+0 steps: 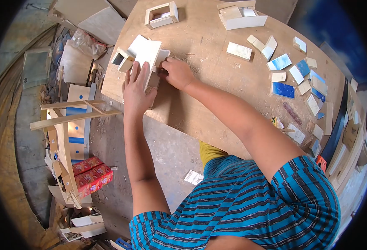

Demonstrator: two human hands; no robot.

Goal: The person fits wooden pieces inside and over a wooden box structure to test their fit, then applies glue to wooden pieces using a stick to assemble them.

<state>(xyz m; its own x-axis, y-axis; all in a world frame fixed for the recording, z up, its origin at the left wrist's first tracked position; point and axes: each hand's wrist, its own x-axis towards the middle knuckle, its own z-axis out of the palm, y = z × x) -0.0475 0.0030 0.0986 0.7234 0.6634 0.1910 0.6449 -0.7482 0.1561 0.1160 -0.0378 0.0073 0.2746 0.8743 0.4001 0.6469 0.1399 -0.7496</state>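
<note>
Head view: left hand (139,89) lies with fingers extended, unclenched, across the white-topped wooden piece (147,52); right hand (178,73) curls at its edge, grip unclear

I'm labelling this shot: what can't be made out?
All in the head view:
Whatever the right hand may hold at the wooden assembly: hidden by the hand itself.
Part of the assembly's white panel: covered by the left hand.
Print on the paper slip: too small.
Far end of the table: cut off by the top edge.
</note>
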